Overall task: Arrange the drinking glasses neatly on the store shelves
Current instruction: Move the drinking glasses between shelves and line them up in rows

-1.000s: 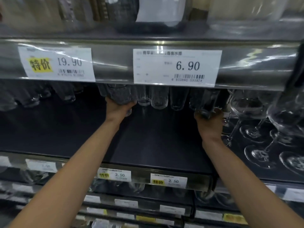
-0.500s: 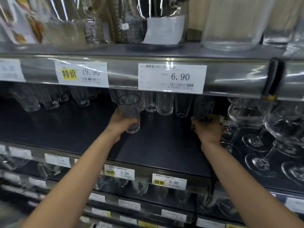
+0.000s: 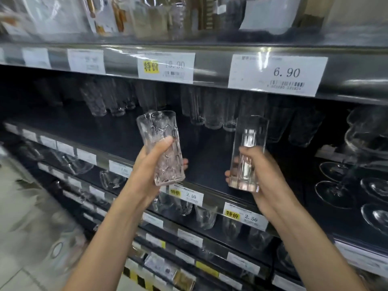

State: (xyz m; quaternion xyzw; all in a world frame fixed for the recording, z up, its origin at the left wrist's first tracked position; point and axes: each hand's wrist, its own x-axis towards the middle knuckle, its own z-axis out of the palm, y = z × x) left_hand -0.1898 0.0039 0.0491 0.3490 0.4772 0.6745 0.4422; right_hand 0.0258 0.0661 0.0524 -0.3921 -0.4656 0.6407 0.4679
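since a second ago, two glasses have been lifted out of the back row (image 3: 212, 116) and drawn forward off the dark shelf (image 3: 105, 131) — both are now held in the air below the 6.90 label (image 3: 277, 73). the pick is judged complete; re-placing is pending. the textured glass (image 3: 157, 127), below and left of the label, is gripped low by the left hand (image 3: 147, 171), thumb across its front, slightly tilted. the smooth glass (image 3: 252, 131), directly below the label, is gripped near its base by the right hand (image 3: 264, 177) — near upright.
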